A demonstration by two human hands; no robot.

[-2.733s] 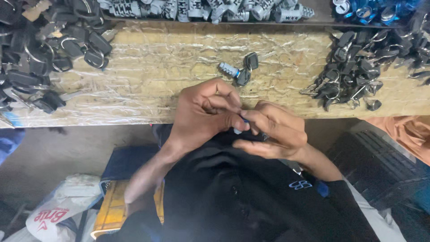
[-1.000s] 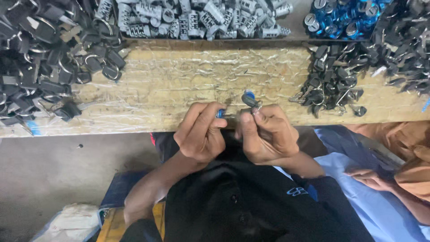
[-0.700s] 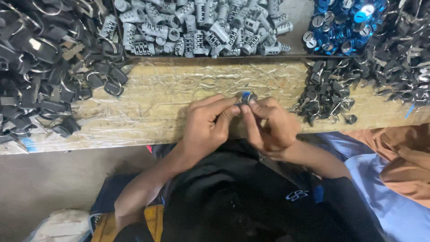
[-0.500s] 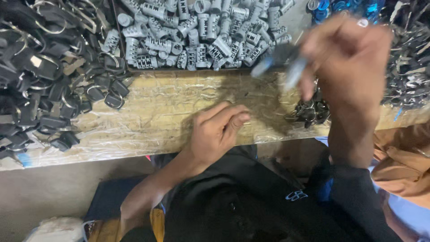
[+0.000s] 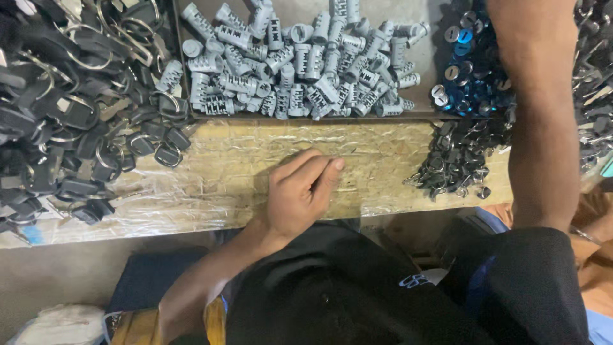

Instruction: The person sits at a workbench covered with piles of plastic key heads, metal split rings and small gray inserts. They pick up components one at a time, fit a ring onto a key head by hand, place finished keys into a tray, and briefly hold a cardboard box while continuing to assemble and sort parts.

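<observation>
Right hand beyond top edge

Both hands were earlier together at the bench edge, working a small blue-tipped part between the fingers. Now they are apart. The left hand [image 5: 300,198] rests alone on the bench [image 5: 211,179], fingers loosely curled and empty. The right arm [image 5: 533,128] has stretched forward over the blue parts [image 5: 463,70]; its hand is past the top edge, out of view, along with the small part.
</observation>
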